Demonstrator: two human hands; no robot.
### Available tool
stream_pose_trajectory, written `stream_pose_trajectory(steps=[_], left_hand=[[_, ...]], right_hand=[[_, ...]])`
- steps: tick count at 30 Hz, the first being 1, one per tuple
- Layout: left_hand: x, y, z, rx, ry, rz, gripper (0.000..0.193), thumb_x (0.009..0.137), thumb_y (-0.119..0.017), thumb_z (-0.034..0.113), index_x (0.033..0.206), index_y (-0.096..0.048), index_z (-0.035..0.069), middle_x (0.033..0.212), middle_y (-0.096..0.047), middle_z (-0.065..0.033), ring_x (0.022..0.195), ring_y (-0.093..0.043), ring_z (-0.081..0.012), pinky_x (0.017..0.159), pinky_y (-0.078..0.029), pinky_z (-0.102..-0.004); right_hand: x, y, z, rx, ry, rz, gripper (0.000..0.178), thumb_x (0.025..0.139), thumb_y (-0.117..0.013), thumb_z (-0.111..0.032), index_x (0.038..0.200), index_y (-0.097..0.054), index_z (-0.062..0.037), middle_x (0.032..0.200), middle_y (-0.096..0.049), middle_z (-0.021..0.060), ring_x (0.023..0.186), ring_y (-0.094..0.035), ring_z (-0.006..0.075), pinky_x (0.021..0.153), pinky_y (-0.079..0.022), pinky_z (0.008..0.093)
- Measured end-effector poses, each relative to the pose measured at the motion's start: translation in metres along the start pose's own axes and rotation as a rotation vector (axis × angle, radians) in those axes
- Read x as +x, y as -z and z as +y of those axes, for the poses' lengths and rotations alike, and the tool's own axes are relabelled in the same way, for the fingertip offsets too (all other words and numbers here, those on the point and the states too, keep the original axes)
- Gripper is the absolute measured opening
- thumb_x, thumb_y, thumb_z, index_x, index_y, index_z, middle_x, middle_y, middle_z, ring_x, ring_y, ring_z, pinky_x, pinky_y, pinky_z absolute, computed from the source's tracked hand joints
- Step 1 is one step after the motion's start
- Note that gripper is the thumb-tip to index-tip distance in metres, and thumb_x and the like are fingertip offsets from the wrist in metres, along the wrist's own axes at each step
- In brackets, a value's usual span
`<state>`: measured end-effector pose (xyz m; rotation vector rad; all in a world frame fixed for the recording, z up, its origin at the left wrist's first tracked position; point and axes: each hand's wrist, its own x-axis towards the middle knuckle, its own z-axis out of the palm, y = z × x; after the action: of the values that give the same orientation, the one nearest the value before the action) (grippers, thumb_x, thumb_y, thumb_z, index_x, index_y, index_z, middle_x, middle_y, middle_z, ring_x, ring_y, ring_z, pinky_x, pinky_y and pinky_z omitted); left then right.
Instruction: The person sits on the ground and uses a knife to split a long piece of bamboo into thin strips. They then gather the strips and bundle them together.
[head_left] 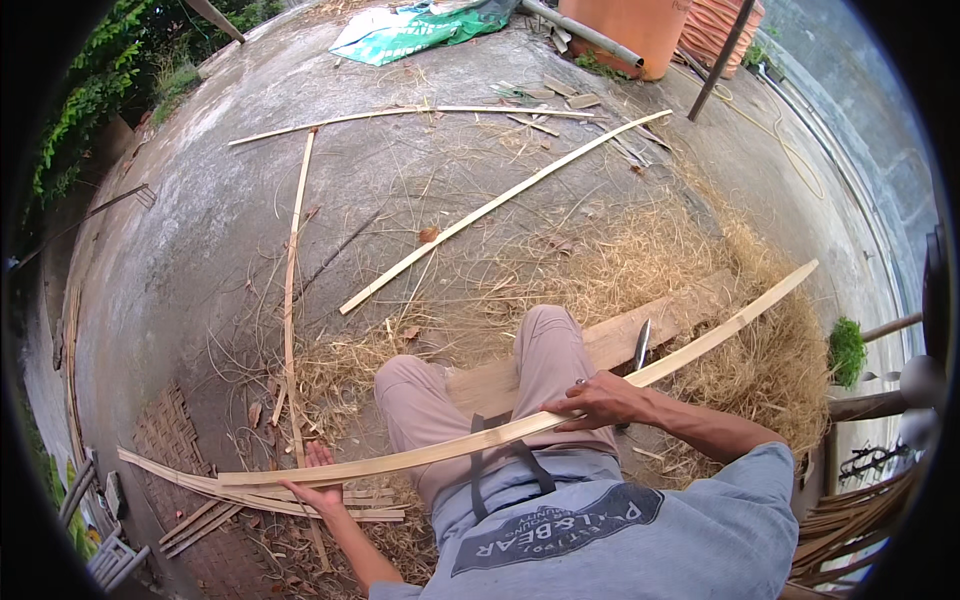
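Observation:
A long pale bamboo strip runs across my lap from lower left to upper right. My right hand is closed on it right of the middle, above my thigh. My left hand lies palm up beneath the strip near its left end, fingers stretched out and not wrapped around it. Behind the strip, a knife blade stands up beside my right leg; its handle is mostly hidden. A wide wooden plank extends under my legs. Several more strips lie bundled on the ground near my left hand.
Loose strips lie on the concrete ahead, with one to the left. Curly shavings heap up on the right. A woven mat is at lower left. Farther off are an orange container and a green-white sack.

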<state>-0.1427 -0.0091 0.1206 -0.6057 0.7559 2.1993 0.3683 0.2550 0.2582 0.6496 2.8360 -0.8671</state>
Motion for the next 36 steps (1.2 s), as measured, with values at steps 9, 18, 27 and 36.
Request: stream_pose_trajectory(steps=[9, 18, 27, 36], left_hand=[[0.012, 0.065, 0.153, 0.122, -0.233, 0.27, 0.044, 0.104, -0.055, 0.049, 0.09, -0.064, 0.009, 0.051, -0.033, 0.0033, 0.043, -0.033, -0.0094, 0.042, -0.032, -0.0227], [0.028, 0.111, 0.054, -0.172, -0.201, 0.198, 0.057, 0.106, -0.041, 0.057, 0.09, -0.069, 0.01, 0.051, -0.033, 0.0019, 0.047, -0.034, -0.0113, 0.049, -0.035, -0.0249], [0.008, 0.029, -0.112, -0.165, 0.026, 0.0, 0.051, 0.101, -0.049, 0.057, 0.106, -0.068, 0.011, 0.085, -0.07, -0.008, 0.092, -0.064, -0.0296, 0.093, -0.055, -0.0451], [0.01, -0.01, -0.189, -0.056, 0.142, -0.076, 0.051, 0.097, -0.06, 0.049, 0.125, -0.058, 0.007, 0.136, -0.062, -0.0121, 0.132, -0.055, -0.0344, 0.117, -0.042, -0.0504]], right_hand=[[0.04, 0.012, 0.029, -0.025, 0.075, 0.004, 0.031, 0.09, -0.071, -0.032, 0.119, -0.068, -0.0216, 0.082, -0.067, 0.0082, 0.078, -0.07, 0.0324, 0.063, -0.053, 0.045], [0.139, 0.112, 0.107, -0.415, 0.141, 0.153, 0.02, 0.083, -0.074, -0.024, 0.081, -0.06, -0.0101, 0.07, -0.063, 0.0096, 0.067, -0.065, 0.0332, 0.06, -0.051, 0.0454], [0.2, 0.039, 0.131, -0.145, -0.43, 0.725, 0.082, 0.08, -0.062, 0.005, 0.155, -0.034, -0.0137, 0.159, -0.024, 0.0319, 0.149, -0.026, 0.0486, 0.117, -0.039, 0.0521], [0.237, -0.127, 0.028, 2.054, -0.73, 0.652, 0.081, 0.089, -0.072, -0.059, 0.146, -0.04, -0.0107, 0.141, -0.049, 0.0247, 0.13, -0.052, 0.0338, 0.106, -0.047, 0.0509]])
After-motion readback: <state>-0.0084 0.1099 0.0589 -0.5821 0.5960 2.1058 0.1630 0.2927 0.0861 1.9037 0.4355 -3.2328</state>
